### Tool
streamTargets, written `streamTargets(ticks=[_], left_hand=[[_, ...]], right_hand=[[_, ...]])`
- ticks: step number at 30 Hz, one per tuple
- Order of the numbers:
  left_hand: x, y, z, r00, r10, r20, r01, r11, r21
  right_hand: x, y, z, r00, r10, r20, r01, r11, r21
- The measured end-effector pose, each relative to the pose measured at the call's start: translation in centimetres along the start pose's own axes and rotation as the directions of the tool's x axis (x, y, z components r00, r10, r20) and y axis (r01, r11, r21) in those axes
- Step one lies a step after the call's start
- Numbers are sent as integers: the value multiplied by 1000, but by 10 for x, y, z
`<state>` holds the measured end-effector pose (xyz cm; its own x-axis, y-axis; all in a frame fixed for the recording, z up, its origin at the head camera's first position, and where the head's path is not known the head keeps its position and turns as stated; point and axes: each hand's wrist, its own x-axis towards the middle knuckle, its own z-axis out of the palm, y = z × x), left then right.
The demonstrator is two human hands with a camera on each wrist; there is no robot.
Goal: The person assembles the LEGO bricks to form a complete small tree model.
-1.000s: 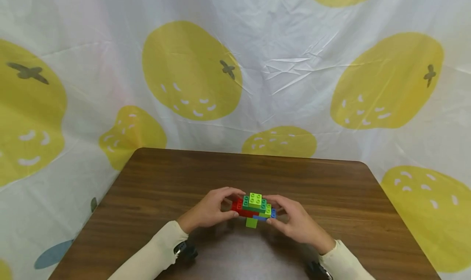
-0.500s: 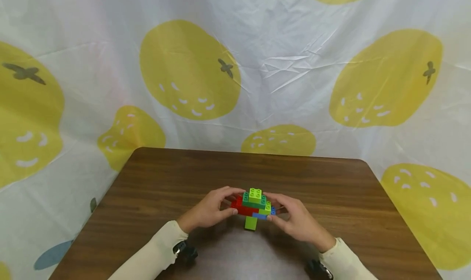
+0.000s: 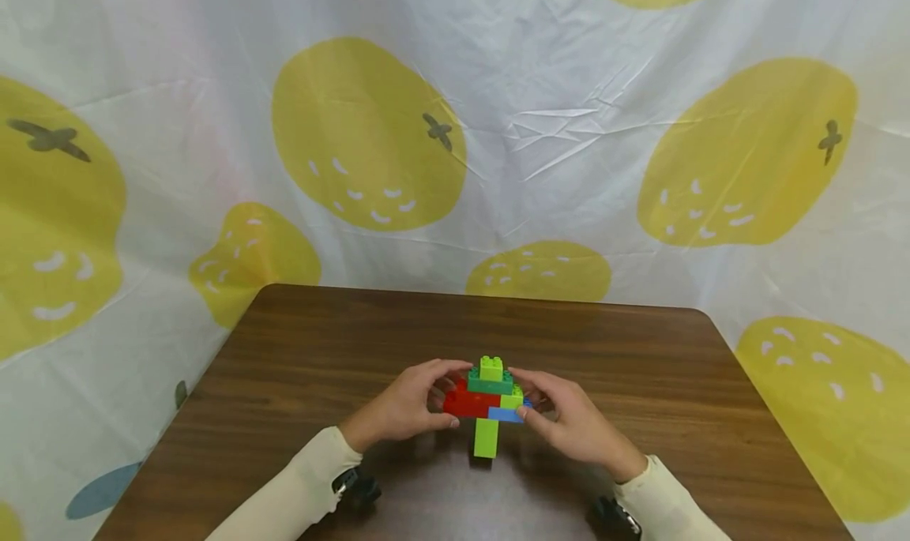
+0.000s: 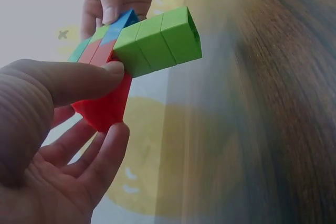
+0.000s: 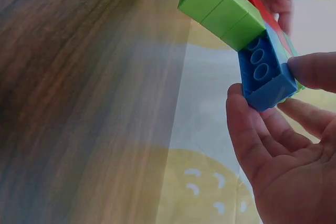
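Both hands hold a toy building brick model shaped like a tree. My left hand point(image 3: 405, 403) grips its red bricks point(image 3: 469, 403) at the left end, thumb on the near side and fingers behind. At the other end, my right hand point(image 3: 579, 422) pinches the blue brick point(image 5: 273, 90), whose hollow underside shows in the right wrist view. A trunk of stacked light green bricks point(image 4: 157, 40) hangs below, its hollow end apart from the table. Above the red layers sit a dark green brick point(image 3: 489, 381) and a small light green brick point(image 3: 491, 368). Some fingers are hidden behind the model.
The brown wooden table point(image 3: 341, 328) spreads under the hands. Behind it hangs a white cloth point(image 3: 554, 170) printed with yellow fruit. Dark devices with straps point(image 3: 362, 490) sit at both wrists.
The model has tilted upright, so more of its front and green trunk show and fewer stud tops. Both hands keep their hold and barely shift.
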<state>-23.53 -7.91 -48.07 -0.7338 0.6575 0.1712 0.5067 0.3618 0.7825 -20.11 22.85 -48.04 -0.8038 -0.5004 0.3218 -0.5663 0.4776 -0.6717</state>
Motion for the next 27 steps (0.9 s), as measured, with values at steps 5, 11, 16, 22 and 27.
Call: streamTargets(ticks=[5, 11, 16, 22, 27], left_hand=[[0, 1, 0, 1000, -26, -9, 26, 999, 31], [2, 1, -4, 1000, -10, -10, 11, 998, 58], [6, -2, -6, 1000, -25, 5, 25, 998, 53], [13, -11, -7, 998, -69, 5, 69, 995, 68], [21, -20, -9, 997, -77, 2, 76, 995, 57]], right_hand=[[3, -2, 0, 998, 39, 48, -39, 999, -11], [6, -1, -1, 996, 57, 64, -52, 996, -77], [10, -1, -3, 997, 43, 63, -36, 993, -110], [17, 7, -5, 996, 49, 77, -41, 993, -113], [25, 16, -4, 995, 51, 88, -42, 994, -102]])
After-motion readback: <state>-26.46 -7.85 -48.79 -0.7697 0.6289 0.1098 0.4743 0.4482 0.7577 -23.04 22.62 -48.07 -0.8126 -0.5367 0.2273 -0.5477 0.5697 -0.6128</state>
